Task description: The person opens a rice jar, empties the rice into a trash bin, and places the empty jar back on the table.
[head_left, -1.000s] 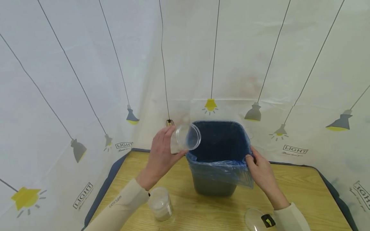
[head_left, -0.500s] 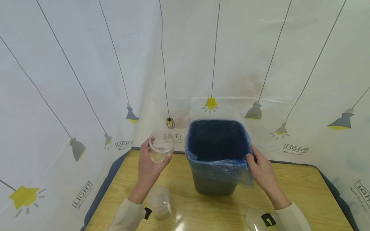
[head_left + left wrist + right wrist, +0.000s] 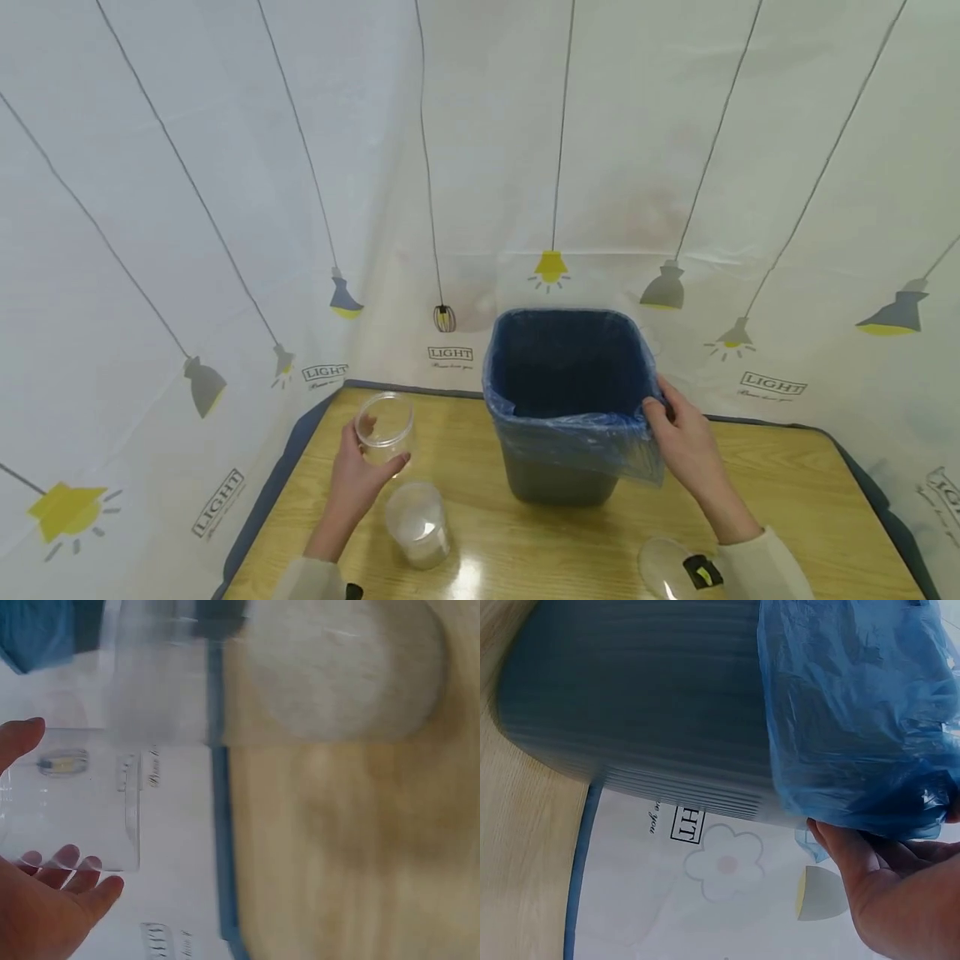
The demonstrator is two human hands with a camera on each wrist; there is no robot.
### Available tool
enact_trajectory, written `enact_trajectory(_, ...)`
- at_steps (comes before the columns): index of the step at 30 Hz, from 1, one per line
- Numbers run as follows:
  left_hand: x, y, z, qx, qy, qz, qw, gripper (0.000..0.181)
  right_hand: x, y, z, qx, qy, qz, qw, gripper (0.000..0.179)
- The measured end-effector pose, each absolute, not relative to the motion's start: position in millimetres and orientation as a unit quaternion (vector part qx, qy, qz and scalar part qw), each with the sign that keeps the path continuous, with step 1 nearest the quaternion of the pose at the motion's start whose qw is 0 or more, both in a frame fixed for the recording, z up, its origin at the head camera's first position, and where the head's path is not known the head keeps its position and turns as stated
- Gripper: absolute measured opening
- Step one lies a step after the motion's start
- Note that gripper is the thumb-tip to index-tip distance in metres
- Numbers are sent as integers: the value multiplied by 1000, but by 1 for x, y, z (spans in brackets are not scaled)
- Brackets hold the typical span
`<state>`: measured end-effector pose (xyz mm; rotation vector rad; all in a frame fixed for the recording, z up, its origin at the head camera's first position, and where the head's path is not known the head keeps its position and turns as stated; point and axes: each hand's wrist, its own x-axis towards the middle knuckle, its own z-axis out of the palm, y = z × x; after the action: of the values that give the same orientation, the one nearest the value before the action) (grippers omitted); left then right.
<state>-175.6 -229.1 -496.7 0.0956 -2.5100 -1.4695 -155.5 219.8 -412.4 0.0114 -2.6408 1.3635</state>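
My left hand (image 3: 358, 471) holds an upright clear plastic jar (image 3: 386, 421) at the table's left side, thumb on one side and fingers on the other. The left wrist view shows the same jar (image 3: 75, 799) as see-through, with nothing visible inside. My right hand (image 3: 686, 442) grips the right rim of a dark trash bin (image 3: 558, 475), pinching the blue bag (image 3: 585, 442) that lines it and hangs over its front. In the right wrist view the bag (image 3: 847, 705) bunches at the fingers, whose tips are partly hidden.
A second clear jar (image 3: 417, 525), cloudy whitish, stands just right of my left forearm. Near my right sleeve lies a clear round disc (image 3: 663, 567), like a lid. White sheeting (image 3: 480, 167) printed with lamps encloses the wooden table (image 3: 525, 550) at the back and sides.
My left hand has brought the jar from the bin's left rim, where it was tipped toward the opening, left and down, turning it upright. The right hand keeps its grip on the rim.
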Motion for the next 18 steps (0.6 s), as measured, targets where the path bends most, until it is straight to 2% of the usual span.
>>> enact_trajectory(3,-173,-238,-514,44,-858,-503,95,88,-155,222,-413,1,-876,476,79,62)
enact_trajectory(10,-168,-249,-546,71,-841,-529,93,94,-153,227,-420,3,-853,519,55,67)
enact_trajectory(18,-165,-257,-574,99,-830,-541,97,92,-152,228,-432,45,-845,523,103,56)
